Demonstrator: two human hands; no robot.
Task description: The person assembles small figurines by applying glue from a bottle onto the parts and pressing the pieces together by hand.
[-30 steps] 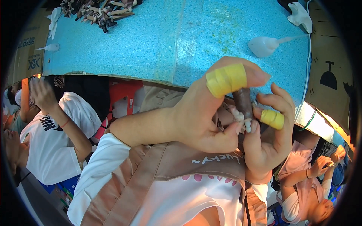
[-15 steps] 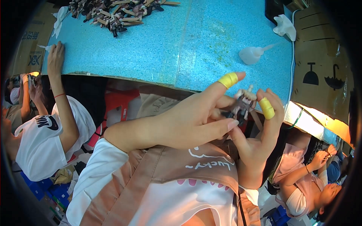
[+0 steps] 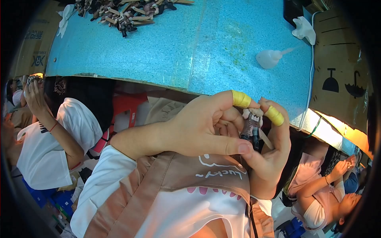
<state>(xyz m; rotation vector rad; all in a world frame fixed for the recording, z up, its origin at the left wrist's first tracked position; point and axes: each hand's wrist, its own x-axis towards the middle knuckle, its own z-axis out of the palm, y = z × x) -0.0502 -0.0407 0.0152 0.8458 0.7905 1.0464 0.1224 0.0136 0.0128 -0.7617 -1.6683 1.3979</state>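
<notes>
A small doll-like figurine [image 3: 251, 126] with a pale top, brownish middle and black legs is held upright between my two hands, just in front of the table edge. My left hand [image 3: 202, 129] is closed on it, its yellow-taped index fingertip at the top and its thumb near the legs. Yellow tape also wraps a finger of my right hand [image 3: 273, 148], which pinches the figurine from the other side. Beside the legs a thin wooden stick [image 3: 266, 139] slants down toward my right palm. Some of my fingers hide parts of the figurine.
On the blue table [image 3: 158, 55] lie a pile of similar figurines with wooden sticks [image 3: 127, 16], a translucent squeeze bottle [image 3: 268, 58] and a crumpled white tissue [image 3: 304, 30]. A cardboard box [image 3: 337, 59] stands at right. Co-workers sit on both sides, one in a white shirt [image 3: 59, 146].
My left index finger has bent down onto the figurine's top, and the figurine now stands more upright. The left co-worker's hand has left the table and risen near another hand.
</notes>
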